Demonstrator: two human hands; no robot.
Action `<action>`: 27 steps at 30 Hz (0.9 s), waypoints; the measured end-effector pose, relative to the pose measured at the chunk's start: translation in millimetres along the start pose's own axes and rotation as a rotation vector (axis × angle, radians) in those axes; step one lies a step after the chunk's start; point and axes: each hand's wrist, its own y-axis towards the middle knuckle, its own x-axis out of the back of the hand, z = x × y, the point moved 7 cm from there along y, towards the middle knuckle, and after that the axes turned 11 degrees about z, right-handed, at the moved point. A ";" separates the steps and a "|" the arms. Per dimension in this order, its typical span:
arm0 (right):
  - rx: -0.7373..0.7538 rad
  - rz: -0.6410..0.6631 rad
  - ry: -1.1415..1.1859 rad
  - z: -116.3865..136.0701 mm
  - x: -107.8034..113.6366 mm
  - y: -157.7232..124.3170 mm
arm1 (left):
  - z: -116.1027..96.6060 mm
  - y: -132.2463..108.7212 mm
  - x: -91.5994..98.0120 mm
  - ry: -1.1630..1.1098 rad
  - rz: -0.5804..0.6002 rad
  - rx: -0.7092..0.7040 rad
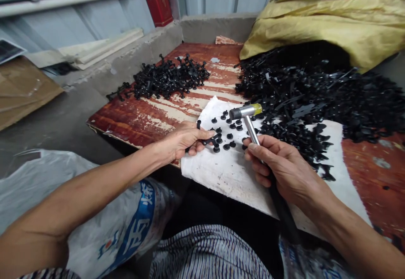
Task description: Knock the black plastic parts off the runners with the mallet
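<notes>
My right hand [274, 158] is closed around a small mallet [250, 123] with a metal neck, a dark grip, and a head that is black at one end and yellow at the other. The mallet head is raised over a white cloth [218, 173]. My left hand [190, 139] is closed on a black plastic piece [209, 141] with knobbed ends, at the cloth's left edge. Between the hands, several small black round parts with short stems [230, 136] lie scattered on the cloth. My fingers hide some of the held piece.
A heap of black knobbed pieces [172, 76] lies on the worn red board [126, 120] at the back left. A larger black pile [316, 89] spills from a yellow sack [316, 21] at right. A red tin [159, 8] stands on the ledge. Plastic bags [126, 228] sit below the board.
</notes>
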 end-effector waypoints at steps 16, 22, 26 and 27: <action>0.012 0.045 -0.001 -0.7 -1.6 1.1 | 0.6 0.5 0.6 0.042 -0.031 0.016; 0.029 0.060 -0.095 -3.0 1.5 -0.3 | 0.3 1.2 0.7 0.059 -0.040 0.014; 0.191 0.028 -0.558 14.1 4.1 -9.2 | -1.0 0.4 -0.2 0.088 -0.060 0.031; 0.277 0.007 -0.691 21.9 1.9 -13.8 | -1.2 0.5 -0.4 0.098 -0.061 0.032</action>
